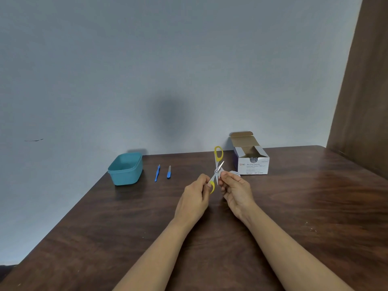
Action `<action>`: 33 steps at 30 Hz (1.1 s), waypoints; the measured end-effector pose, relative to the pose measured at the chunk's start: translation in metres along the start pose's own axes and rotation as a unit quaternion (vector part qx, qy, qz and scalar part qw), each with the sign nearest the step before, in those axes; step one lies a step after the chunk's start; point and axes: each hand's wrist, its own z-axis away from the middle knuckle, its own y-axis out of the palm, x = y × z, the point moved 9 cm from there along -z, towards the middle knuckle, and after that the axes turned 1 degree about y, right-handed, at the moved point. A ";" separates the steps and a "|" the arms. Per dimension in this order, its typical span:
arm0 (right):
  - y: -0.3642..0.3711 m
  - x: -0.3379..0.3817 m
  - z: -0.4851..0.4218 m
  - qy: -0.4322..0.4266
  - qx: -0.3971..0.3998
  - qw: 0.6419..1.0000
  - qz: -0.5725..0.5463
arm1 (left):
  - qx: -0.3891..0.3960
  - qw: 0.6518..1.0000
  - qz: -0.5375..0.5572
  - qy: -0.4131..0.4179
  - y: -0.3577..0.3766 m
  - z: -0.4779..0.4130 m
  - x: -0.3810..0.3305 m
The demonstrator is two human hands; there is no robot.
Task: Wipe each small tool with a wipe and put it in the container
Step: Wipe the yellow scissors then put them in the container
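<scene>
Small scissors [216, 164] with yellow handles are held up above the table, blades spread apart. My left hand [195, 199] pinches the lower yellow handle. My right hand [236, 193] pinches one blade near the pivot, with a bit of white wipe [221, 171] showing at its fingertips. A teal container [126, 169] stands open at the table's far left. Between it and my hands lie a blue-handled pusher tool [157, 173] and a short blue-handled nail file [169, 172].
An opened white box of alcohol swabs [253, 162] stands at the back right, with loose white packets [235, 172] beside it. The dark wooden table [315, 206] meets a grey wall behind. A brown panel [365, 80] rises at the right.
</scene>
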 end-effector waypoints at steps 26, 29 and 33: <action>-0.003 0.004 0.002 0.000 -0.027 1.000 0.007 | -0.003 1.000 -0.023 -0.005 -0.001 -0.002 0.001; -0.005 0.003 0.002 0.003 -0.030 1.000 0.006 | -0.003 1.000 -0.023 -0.006 -0.001 -0.002 0.001; -0.005 0.003 0.002 0.006 -0.033 0.999 0.009 | -0.001 1.000 -0.022 -0.009 -0.001 -0.001 0.001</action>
